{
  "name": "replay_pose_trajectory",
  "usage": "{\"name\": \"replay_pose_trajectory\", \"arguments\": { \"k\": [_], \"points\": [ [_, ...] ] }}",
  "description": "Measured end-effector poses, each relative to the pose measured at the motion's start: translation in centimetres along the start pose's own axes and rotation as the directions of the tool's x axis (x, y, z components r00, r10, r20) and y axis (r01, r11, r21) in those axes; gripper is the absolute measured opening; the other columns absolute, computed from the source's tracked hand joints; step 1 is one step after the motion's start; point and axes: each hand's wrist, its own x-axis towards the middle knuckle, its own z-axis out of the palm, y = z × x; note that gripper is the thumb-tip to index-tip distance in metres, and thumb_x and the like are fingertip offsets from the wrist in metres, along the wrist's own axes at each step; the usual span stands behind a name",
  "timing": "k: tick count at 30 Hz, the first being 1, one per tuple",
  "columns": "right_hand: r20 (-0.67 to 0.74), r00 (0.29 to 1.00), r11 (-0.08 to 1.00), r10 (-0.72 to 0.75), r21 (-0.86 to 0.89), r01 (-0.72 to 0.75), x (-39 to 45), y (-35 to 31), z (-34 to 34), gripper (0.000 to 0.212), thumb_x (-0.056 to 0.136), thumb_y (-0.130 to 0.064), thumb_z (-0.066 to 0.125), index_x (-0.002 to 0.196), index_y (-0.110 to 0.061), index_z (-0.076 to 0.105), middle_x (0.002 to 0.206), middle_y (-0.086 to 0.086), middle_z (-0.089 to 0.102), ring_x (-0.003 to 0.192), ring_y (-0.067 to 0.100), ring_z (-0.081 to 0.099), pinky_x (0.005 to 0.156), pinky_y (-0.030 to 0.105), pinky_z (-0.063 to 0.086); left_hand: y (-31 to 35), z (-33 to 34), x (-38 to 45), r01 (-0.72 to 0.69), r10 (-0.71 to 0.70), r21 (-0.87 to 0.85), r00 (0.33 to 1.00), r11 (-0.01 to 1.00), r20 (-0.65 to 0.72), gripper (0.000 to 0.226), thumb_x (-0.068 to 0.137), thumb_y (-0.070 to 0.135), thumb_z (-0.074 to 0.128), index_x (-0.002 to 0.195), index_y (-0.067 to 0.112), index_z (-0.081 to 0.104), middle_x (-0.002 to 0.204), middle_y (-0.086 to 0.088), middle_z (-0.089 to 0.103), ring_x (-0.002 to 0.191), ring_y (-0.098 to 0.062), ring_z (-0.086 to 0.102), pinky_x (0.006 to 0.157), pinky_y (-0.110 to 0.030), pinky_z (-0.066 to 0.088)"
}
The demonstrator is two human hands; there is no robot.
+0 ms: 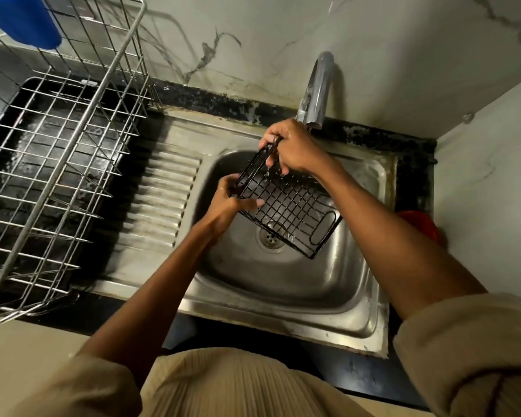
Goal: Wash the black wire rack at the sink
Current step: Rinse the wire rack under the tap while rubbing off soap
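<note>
A: Hands?

B: Both grip the rack (289, 206). Right hand (292, 149), under the tap (315, 91), curls its fingers round the far top edge. Left hand (229, 200) pinches the left edge, thumb laid on the mesh, fingers behind.

A: The rack itself?

B: Black wire, a square grid inside a heavier rectangular frame, with shallow raised sides. An elongated oval loop is set into the near right end. Drops of water show near the right hand's fingers.

A: Position and orientation?

B: Held in the air over the basin of the sink (283, 284), above the drain (270, 236). It is tilted: the far left end is high at the tap, the near right end low. The long axis runs from far left to near right; the grid face turns up toward the camera.

A: Edges and room around it?

B: The low corner hangs just right of the drain, apart from the basin floor as far as can be judged. Basin walls lie near on the right and well apart on the near side. The ribbed drainboard (160, 203) lies to the left, and beyond it a steel wire basket (57, 164) stands on the dark counter (223, 99). A blue container (21, 19) sits at far left, a red object (421, 227) at the right wall.
</note>
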Motion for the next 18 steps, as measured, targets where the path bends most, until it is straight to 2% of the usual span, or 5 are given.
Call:
{"name": "replay_pose_trajectory", "arguments": {
  "k": [6,8,11,13,18],
  "points": [
    [0.079,0.996,0.997,-0.045,-0.063,0.050,-0.5,-0.3,-0.7,0.021,0.103,-0.009,0.047,0.099,-0.004,0.068,0.078,0.013,0.072,0.045,0.018,0.062,0.040,0.025,0.047,3.4,1.0,-0.4,-0.023,-0.032,0.293,0.983,0.956,0.181,0.056,0.078,0.018,0.082,0.124,0.013,0.051,0.119,0.000,0.062,0.110,-0.017,0.058,0.090,-0.024,0.048],
    [0.111,0.991,0.994,-0.078,-0.066,0.086,-1.0,-0.7,-0.7,0.021,0.100,0.000,0.047,0.097,-0.003,0.068,0.082,0.014,0.071,0.044,0.015,0.062,0.039,0.022,0.045,4.5,1.7,0.2,-0.056,0.013,0.325,0.991,0.944,0.134,0.093,0.067,0.029,0.084,0.144,0.010,0.035,0.128,0.000,0.056,0.116,-0.018,0.053,0.098,-0.034,0.046],
    [0.102,0.989,0.993,-0.108,-0.036,0.112,-1.3,-0.8,-0.2,0.025,0.094,0.009,0.048,0.096,-0.002,0.070,0.090,0.012,0.070,0.048,0.013,0.065,0.042,0.024,0.048,4.8,2.6,1.4,-0.085,0.099,0.257,0.994,0.963,-0.041,0.069,0.045,0.033,0.070,0.111,0.016,0.062,0.098,0.001,0.070,0.095,-0.021,0.063,0.087,-0.042,0.052],
    [0.028,0.992,0.991,-0.124,-0.049,0.125,-1.5,-0.4,0.0,0.029,0.090,0.011,0.050,0.100,-0.005,0.072,0.097,0.011,0.070,0.066,0.020,0.071,0.054,0.030,0.055,5.2,3.4,1.3,-0.080,0.125,0.269,0.980,0.960,-0.155,0.044,0.045,0.032,0.062,0.086,0.019,0.071,0.083,-0.001,0.073,0.083,-0.023,0.064,0.083,-0.044,0.054],
    [-0.120,0.949,0.928,-0.292,-0.276,0.251,-2.2,2.0,0.8,0.046,0.082,0.008,0.060,0.121,-0.015,0.067,0.120,0.006,0.068,0.111,0.019,0.062,0.095,0.037,0.052,5.3,4.9,0.6,-0.043,0.101,0.229,0.964,0.973,-0.248,0.028,0.052,0.029,0.065,0.076,0.018,0.075,0.082,-0.005,0.074,0.089,-0.030,0.069,0.083,-0.044,0.057]
  ]
}}
